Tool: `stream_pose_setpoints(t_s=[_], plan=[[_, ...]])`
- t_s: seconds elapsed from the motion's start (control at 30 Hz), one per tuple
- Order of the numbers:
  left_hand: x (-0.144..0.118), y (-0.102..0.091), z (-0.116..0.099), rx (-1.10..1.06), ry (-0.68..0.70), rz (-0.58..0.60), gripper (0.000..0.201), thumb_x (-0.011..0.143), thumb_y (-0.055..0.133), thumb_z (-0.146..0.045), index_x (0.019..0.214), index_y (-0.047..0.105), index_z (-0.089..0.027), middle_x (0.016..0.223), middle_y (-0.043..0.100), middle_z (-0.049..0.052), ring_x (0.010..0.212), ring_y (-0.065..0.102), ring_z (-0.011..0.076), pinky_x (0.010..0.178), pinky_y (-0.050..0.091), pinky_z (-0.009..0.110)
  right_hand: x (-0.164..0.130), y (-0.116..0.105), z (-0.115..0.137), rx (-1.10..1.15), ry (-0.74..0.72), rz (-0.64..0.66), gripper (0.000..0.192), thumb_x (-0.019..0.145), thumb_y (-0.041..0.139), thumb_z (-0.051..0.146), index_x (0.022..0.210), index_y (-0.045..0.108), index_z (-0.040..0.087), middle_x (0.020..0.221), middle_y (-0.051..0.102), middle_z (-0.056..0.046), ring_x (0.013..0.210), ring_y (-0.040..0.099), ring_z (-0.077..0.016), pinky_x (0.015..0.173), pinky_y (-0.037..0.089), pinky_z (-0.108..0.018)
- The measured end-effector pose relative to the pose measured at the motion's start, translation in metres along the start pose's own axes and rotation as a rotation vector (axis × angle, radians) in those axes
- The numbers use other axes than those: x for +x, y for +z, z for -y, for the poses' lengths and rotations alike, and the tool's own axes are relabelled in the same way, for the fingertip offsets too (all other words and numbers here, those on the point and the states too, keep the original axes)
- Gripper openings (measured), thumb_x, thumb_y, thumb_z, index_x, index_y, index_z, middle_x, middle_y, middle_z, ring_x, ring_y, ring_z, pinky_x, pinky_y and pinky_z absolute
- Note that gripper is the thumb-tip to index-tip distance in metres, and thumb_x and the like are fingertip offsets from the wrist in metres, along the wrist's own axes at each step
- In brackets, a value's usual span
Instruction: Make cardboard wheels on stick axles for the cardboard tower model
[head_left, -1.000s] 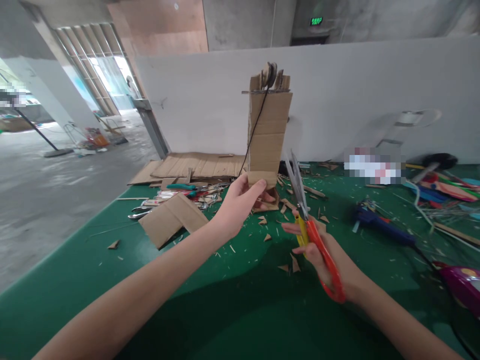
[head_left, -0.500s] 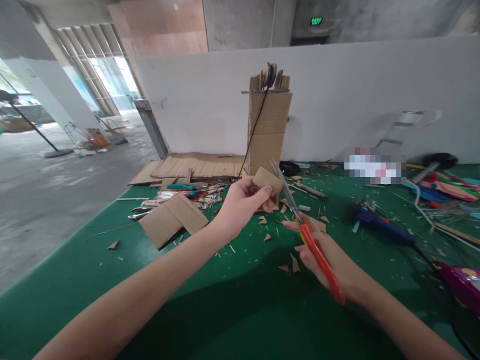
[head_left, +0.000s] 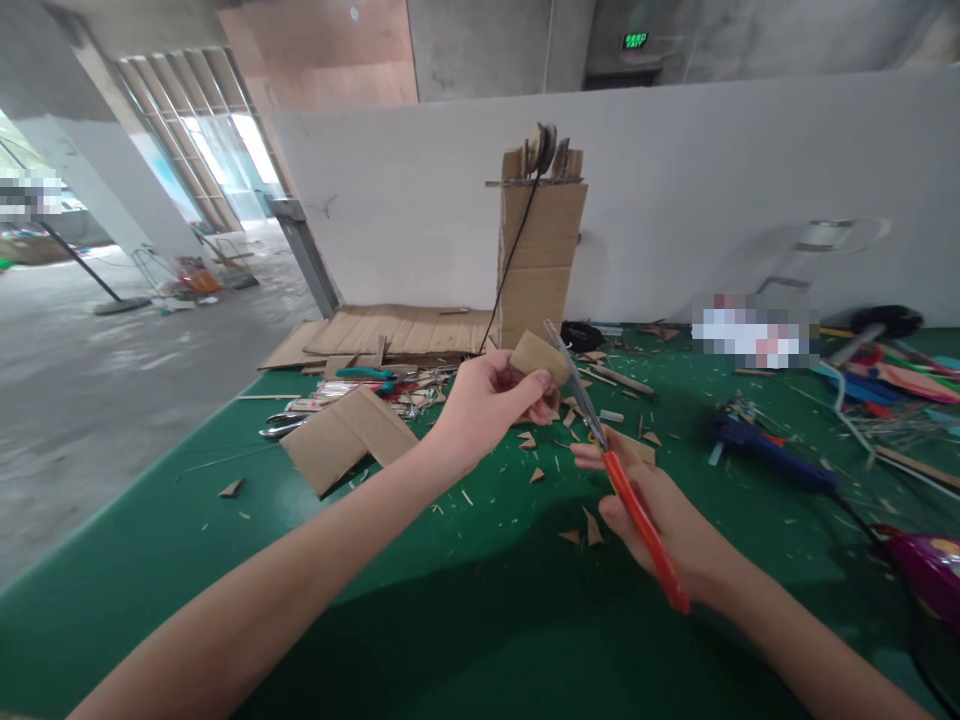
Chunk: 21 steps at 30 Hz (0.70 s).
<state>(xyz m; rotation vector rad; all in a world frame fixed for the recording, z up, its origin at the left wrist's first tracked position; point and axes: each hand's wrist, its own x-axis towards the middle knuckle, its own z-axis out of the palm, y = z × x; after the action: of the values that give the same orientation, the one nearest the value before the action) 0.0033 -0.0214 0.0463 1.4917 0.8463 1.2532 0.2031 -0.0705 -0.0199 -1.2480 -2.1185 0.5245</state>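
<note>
My left hand (head_left: 484, 405) pinches a small brown cardboard piece (head_left: 537, 356) above the green table (head_left: 187, 560). My right hand (head_left: 660, 515) grips red-handled scissors (head_left: 600, 440), whose blades slant up and to the left and meet the right edge of that piece. A tall cardboard tower (head_left: 538, 250) with a black cord running down its front stands just behind both hands. Small triangular cardboard offcuts (head_left: 536, 475) lie on the table below the hands.
A bent cardboard sheet (head_left: 346, 435) lies to the left, with flat cardboard (head_left: 390, 330) and small tools behind it. A blue glue gun (head_left: 765, 455) and colourful clutter (head_left: 900, 380) lie to the right, a purple object (head_left: 926, 560) at the right edge. A white wall (head_left: 712, 170) backs the table.
My left hand tilted the cardboard piece from upright to slanted. The scissors swung from pointing up to leaning left and now touch the piece's edge. Since half a second ago little has moved.
</note>
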Motion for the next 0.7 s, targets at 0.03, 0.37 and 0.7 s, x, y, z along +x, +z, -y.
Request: stream_pose_setpoints(t_s=[0.03, 0.37, 0.7], plan=[[0.0, 0.001, 0.001, -0.017, 0.0, 0.005, 0.012, 0.08, 0.059, -0.022, 0.074, 0.057, -0.012, 0.057, 0.061, 0.0, 0.052, 0.058, 0.0079, 0.055, 0.047, 0.021, 0.0, 0.001, -0.001, 0.01, -0.007, 0.014, 0.053, 0.086, 0.045, 0.042, 0.135, 0.036, 0.024, 0.076, 0.065, -0.006, 0.07, 0.065, -0.026, 0.067, 0.054, -0.041], [-0.005, 0.009, 0.01, -0.252, -0.091, -0.027, 0.016, 0.079, 0.062, -0.025, 0.078, 0.06, -0.01, 0.072, 0.061, 0.002, 0.057, 0.057, 0.006, 0.059, 0.05, 0.019, 0.002, 0.004, -0.006, 0.175, 0.021, 0.071, 0.049, 0.089, 0.041, 0.043, 0.133, 0.031, 0.024, 0.12, 0.055, -0.013, 0.095, 0.062, -0.024, 0.074, 0.054, -0.04], [-0.007, 0.011, 0.012, -0.297, -0.101, -0.028, 0.016, 0.079, 0.062, -0.026, 0.08, 0.06, -0.01, 0.075, 0.061, 0.003, 0.059, 0.059, 0.0069, 0.06, 0.051, 0.021, 0.003, 0.004, -0.005, 0.113, 0.042, 0.059, 0.036, 0.09, 0.04, 0.041, 0.121, 0.041, 0.022, 0.11, 0.062, -0.012, 0.073, 0.066, -0.0197, 0.06, 0.054, -0.034]])
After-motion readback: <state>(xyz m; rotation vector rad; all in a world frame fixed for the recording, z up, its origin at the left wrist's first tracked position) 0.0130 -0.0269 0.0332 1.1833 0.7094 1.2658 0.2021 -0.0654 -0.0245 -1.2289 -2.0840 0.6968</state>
